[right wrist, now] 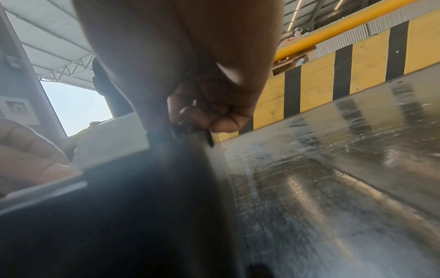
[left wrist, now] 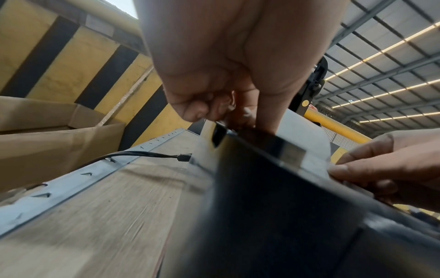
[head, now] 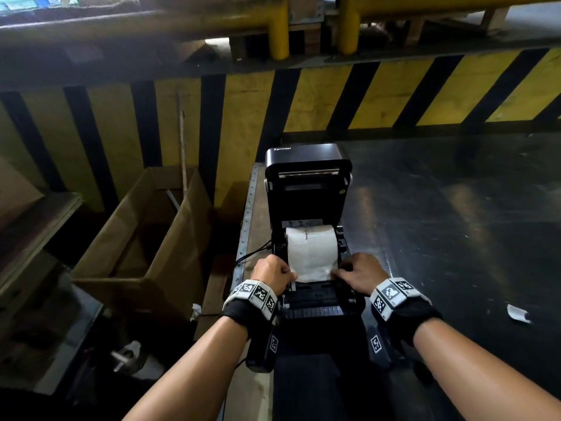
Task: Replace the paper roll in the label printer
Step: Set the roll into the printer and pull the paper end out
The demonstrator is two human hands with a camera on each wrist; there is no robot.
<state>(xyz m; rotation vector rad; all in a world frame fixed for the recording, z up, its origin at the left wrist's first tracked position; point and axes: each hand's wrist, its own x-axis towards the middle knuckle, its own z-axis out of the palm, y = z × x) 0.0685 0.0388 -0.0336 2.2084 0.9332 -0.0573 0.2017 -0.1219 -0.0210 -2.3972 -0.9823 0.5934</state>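
A low wall painted in slanted yellow and black stripes (head: 303,101) runs across the back, with fat yellow metal pipes (head: 279,28) above it. The dark shiny floor (head: 455,223) lies to the right. A big open brown cardboard box (head: 145,232) sits on the left. Long thin lights (left wrist: 393,45) glow along the grey metal roof (left wrist: 381,71).

A dark, glossy metal table (head: 455,238) (scuffed, streaked with reflections) carries the black label printer (head: 308,183) at its left edge; a crumpled paper scrap (head: 517,313) lies well to the printer's right.
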